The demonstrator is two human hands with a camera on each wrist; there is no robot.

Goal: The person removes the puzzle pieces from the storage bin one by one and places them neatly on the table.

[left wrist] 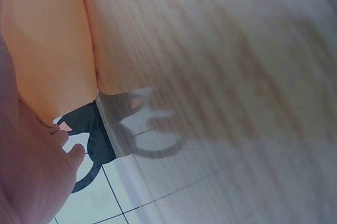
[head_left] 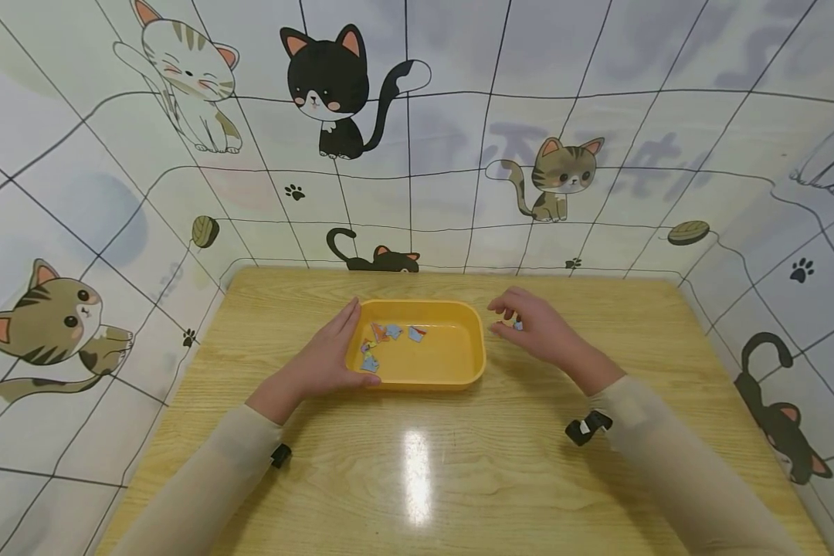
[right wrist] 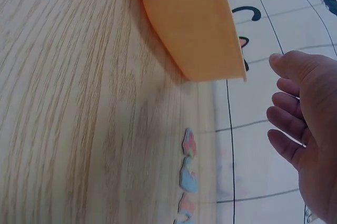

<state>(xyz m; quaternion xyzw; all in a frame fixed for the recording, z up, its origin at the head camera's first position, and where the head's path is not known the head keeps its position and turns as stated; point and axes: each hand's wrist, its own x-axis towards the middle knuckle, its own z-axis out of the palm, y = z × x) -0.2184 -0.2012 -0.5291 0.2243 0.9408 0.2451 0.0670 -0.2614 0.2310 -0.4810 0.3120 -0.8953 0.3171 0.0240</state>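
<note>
Several flat pieces [head_left: 370,362], round-cornered tray [head_left: 452,355]

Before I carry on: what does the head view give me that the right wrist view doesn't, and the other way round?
Only the head view: the inside of the yellow tray with the small picture pieces lying in it, both beige sleeves, and the left hand nearly whole at the tray's end.

Only the right wrist view: several pieces on the table uncovered in a row; the head view shows mere bits of them past the right hand.

Both: the tray, the right hand, the wooden table and the cat-print backdrop.
</note>
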